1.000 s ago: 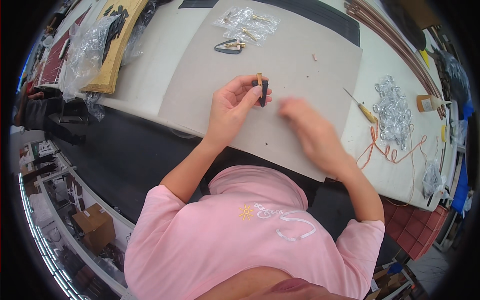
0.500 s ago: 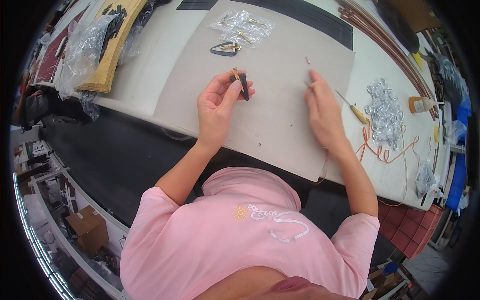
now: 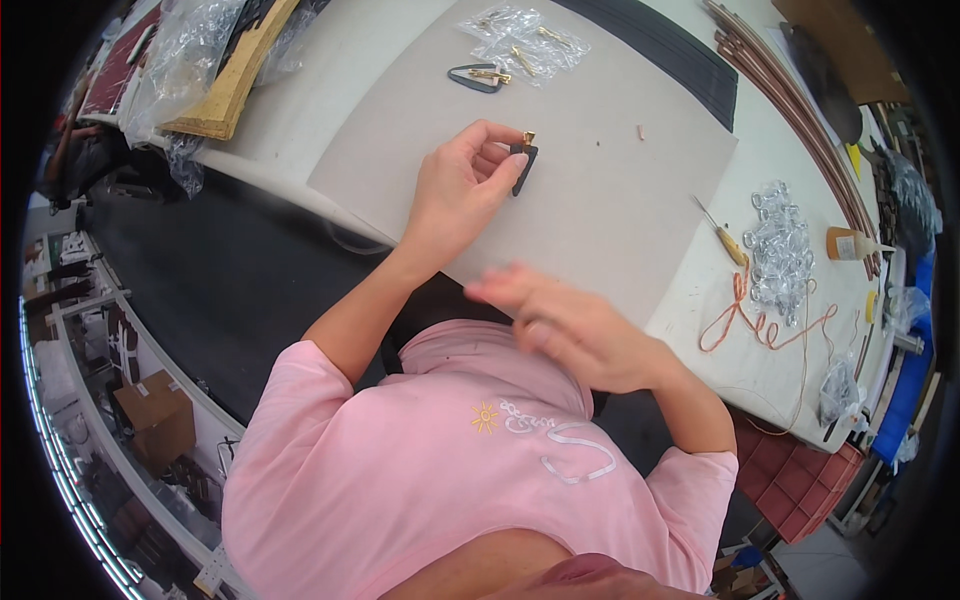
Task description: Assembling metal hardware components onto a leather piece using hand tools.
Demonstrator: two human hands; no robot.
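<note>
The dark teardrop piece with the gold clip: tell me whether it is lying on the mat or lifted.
Lifted: the left hand pinches the dark teardrop piece above the grey mat.

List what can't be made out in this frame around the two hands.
- Right hand, head view: motion-blurred, so whether it holds anything cannot be told.
- Small dark piece with a gold clip: partly covered by the left hand fingers.
- Bagged gold parts on the grey mat: too small to identify.
</note>
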